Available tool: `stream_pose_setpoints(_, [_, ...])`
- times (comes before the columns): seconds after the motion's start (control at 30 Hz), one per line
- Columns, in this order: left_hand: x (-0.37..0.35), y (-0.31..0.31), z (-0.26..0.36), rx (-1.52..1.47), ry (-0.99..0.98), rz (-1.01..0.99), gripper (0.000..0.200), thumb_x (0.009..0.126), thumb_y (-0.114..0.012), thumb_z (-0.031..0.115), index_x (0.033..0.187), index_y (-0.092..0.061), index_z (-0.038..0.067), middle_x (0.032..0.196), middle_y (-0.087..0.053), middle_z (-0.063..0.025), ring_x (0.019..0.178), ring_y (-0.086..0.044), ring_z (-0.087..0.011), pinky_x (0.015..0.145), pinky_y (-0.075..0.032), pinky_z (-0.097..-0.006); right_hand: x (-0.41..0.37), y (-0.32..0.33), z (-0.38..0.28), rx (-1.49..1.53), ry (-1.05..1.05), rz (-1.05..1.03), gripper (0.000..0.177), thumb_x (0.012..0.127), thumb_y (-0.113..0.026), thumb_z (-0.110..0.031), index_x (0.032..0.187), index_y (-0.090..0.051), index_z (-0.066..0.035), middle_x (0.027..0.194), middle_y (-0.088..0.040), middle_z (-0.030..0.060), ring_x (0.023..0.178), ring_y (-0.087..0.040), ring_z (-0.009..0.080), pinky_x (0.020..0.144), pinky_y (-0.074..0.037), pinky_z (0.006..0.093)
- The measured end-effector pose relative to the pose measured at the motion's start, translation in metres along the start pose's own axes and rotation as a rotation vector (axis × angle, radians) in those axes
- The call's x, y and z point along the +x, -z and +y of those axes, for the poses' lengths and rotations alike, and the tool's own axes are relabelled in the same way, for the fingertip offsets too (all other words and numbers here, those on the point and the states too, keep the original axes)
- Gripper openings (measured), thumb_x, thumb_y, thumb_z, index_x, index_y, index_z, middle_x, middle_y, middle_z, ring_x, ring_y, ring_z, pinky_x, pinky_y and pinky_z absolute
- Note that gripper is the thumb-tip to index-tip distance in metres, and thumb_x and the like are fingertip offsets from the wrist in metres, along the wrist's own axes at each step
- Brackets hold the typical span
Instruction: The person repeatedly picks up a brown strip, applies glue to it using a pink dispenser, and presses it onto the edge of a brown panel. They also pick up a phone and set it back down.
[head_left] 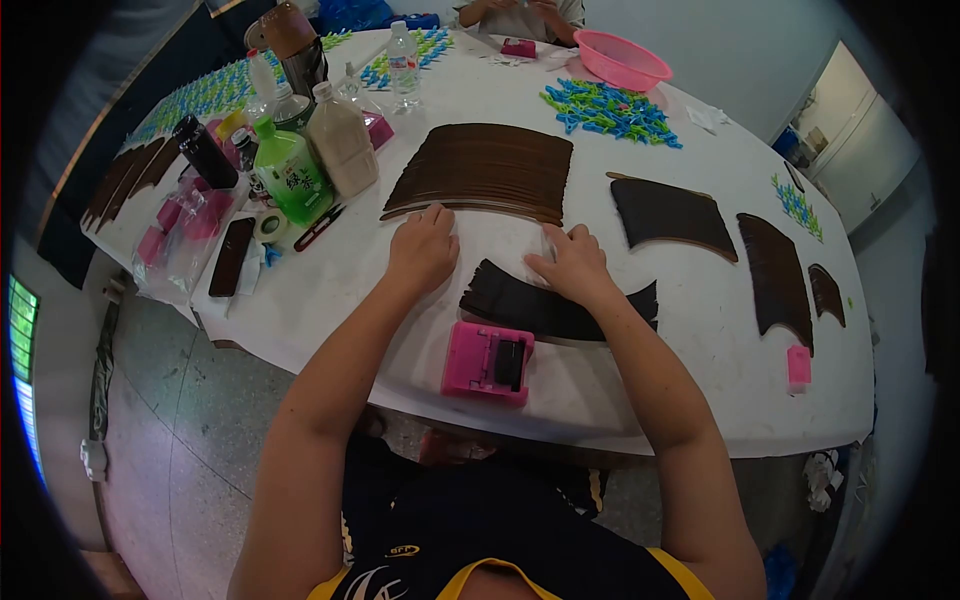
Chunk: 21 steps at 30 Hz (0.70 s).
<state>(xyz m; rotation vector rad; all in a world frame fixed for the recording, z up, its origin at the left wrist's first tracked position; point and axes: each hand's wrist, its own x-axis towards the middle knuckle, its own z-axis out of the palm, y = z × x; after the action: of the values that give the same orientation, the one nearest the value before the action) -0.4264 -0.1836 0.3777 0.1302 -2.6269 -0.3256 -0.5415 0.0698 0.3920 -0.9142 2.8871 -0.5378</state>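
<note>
- Work in hand, as judged: the large sheet of dark strips lay fanned out and looked complete. The side sheets, set well apart to the right, looked complete too.
- The near sheet, just beside the table edge, was narrower with an uneven edge, so it seemed only partly built.
- Left hand: palm down, fingers loosely spread and gripping nothing. Its fingertips met the near edge of the large sheet.
- Right hand: flat, fingers apart, resting on the upper edge of the near sheet and pressing rather than grasping.
- Pink tool: lay untouched near the table edge, just below the near sheet.
- Surroundings: bottles stood to the left. Clips and a basin lay beyond. A co-worker's hands were at the far side.
</note>
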Motion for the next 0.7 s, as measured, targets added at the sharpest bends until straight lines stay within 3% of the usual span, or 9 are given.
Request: stream_pose_setpoints(0.7, [0.011, -0.009, 0.004, -0.074, -0.14, 0.023, 0.025, 0.092, -0.066, 0.014, 0.115, -0.063, 0.004, 0.121, -0.066, -0.0132, 0.104, -0.064, -0.0369, 0.091, -0.052, -0.0485, 0.002, 0.004, -0.005, -0.014, -0.043, -0.022, 0.077, 0.088, -0.071, -0.059, 0.15, -0.058, -0.017, 0.136, -0.057, 0.0224, 0.128, -0.056, 0.0415, 0.106, -0.046, 0.056])
